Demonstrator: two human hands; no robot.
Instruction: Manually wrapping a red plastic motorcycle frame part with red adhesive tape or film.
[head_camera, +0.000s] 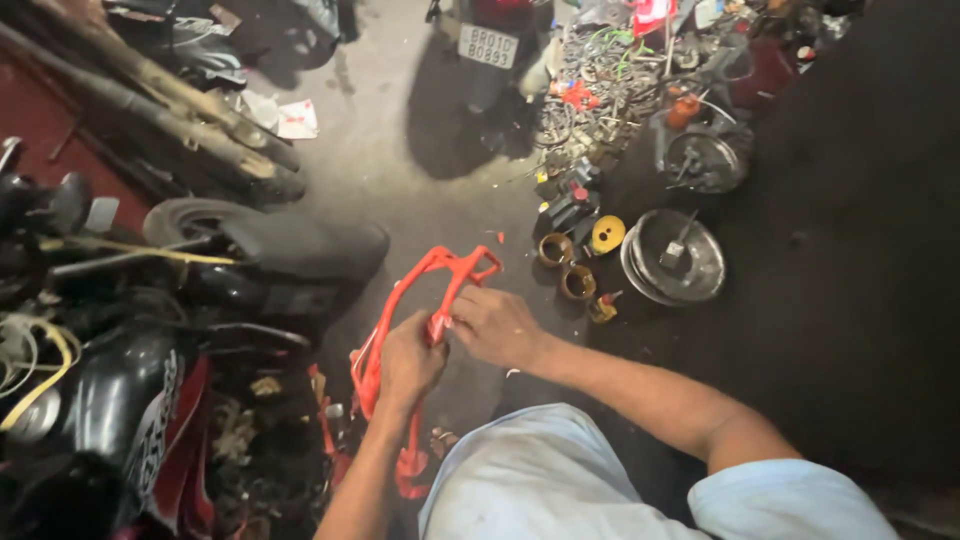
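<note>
A red metal frame (440, 275) is gripped by both closed hands, left hand (408, 362) and right hand (495, 325), above the floor (420, 190) near a steel bowl (690, 270).

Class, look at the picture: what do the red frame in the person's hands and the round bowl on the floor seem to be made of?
Red frame: likely metal tubing, glossy red paint; thin bent bars hold a rigid shape. Both the left hand and right hand grip it.
Round bowl: apparently bare steel or aluminium; grey, shiny, reflective rim.

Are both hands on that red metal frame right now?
Yes, the left hand and the right hand both grip the red frame at its middle.
</note>
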